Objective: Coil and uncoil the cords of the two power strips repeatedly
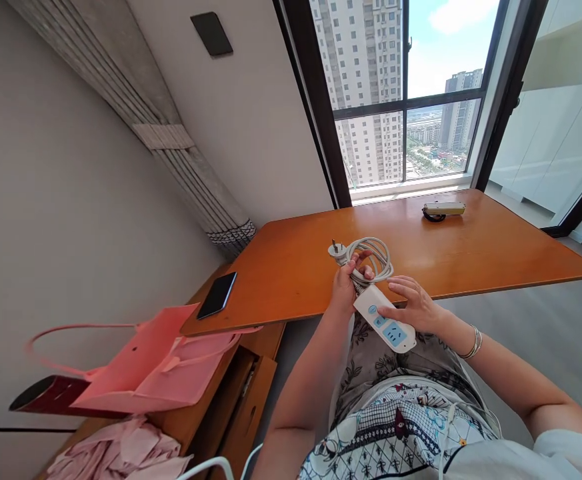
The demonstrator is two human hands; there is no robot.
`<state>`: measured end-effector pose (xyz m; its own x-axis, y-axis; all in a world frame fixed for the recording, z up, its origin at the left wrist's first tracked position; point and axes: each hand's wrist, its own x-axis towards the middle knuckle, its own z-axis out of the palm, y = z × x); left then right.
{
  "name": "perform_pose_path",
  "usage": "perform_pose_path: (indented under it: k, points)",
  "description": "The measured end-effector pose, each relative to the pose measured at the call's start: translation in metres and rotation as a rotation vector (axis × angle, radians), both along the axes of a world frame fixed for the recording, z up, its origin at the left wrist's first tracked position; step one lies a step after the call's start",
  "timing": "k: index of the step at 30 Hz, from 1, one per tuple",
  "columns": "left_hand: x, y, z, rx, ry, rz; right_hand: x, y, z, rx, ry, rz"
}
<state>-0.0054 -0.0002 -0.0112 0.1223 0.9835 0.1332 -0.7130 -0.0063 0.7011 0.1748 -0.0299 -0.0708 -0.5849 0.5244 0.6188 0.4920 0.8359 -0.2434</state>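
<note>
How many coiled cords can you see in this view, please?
2: a white cord looped in the left hand, and a black cord beside the pale bar on the table. Any inside the pink bag would be hidden.

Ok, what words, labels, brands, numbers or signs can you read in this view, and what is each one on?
No text is readable.
White plastic power strip: small marks on its light blue panels, too small and blurred to read.
Pale yellow bar-shaped object: any lettering is too small to tell.
Black rectangular phone: none visible.
</note>
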Motion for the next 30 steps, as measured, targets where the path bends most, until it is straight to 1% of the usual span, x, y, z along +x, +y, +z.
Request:
perform_pose_path:
  k: [2, 4, 5, 7, 9, 11, 12, 13, 14, 16, 17, 19, 21, 23, 27, 30]
  points:
    - [0.000, 0.002, -0.004, 0.007, 0.038, 0.008, -0.002, -0.006, 0.015, 0.027, -0.122, 0.128]
    - [0.000, 0.003, -0.009, 0.019, 0.074, 0.006, -0.003, -0.010, 0.024, 0.033, -0.159, 0.199]
    - [0.001, 0.002, -0.010, 0.022, 0.084, 0.005, -0.005, -0.012, 0.024, 0.034, -0.123, 0.218]
    - [0.002, 0.001, -0.012, 0.020, 0.079, 0.011, -0.009, -0.014, 0.018, 0.023, 0.045, 0.230]
    - [0.003, 0.001, -0.012, 0.017, 0.061, 0.025, -0.017, -0.017, 0.005, -0.016, 0.299, 0.161]
    - [0.004, 0.001, -0.010, 0.022, 0.044, 0.065, -0.029, -0.021, -0.007, -0.112, 0.541, -0.007]
    - [0.005, 0.002, -0.009, 0.025, 0.040, 0.092, -0.035, -0.023, -0.011, -0.181, 0.640, -0.085]
    - [0.005, 0.003, -0.008, 0.026, 0.039, 0.119, -0.040, -0.025, -0.012, -0.270, 0.716, -0.129]
    - [0.006, 0.004, -0.007, 0.026, 0.040, 0.144, -0.045, -0.027, -0.011, -0.369, 0.770, -0.131]
    - [0.005, 0.006, -0.006, 0.021, 0.045, 0.174, -0.049, -0.030, -0.003, -0.545, 0.843, -0.043]
    - [0.004, 0.006, -0.005, 0.019, 0.045, 0.182, -0.049, -0.030, 0.002, -0.595, 0.862, 0.007]
    - [0.002, 0.007, -0.005, 0.022, 0.036, 0.176, -0.042, -0.029, 0.013, -0.598, 0.851, 0.072]
    - [0.000, 0.005, -0.006, 0.025, 0.027, 0.131, -0.030, -0.022, 0.021, -0.541, 0.776, 0.100]
    - [0.000, 0.003, -0.008, 0.009, 0.026, 0.044, -0.018, -0.009, 0.026, -0.515, 0.720, 0.097]
    - [0.004, -0.002, -0.015, -0.095, 0.033, -0.164, -0.004, 0.027, 0.031, -0.566, 0.822, 0.017]
    - [0.003, 0.001, -0.024, -0.174, 0.036, -0.235, -0.004, 0.048, 0.030, -0.642, 0.884, -0.003]
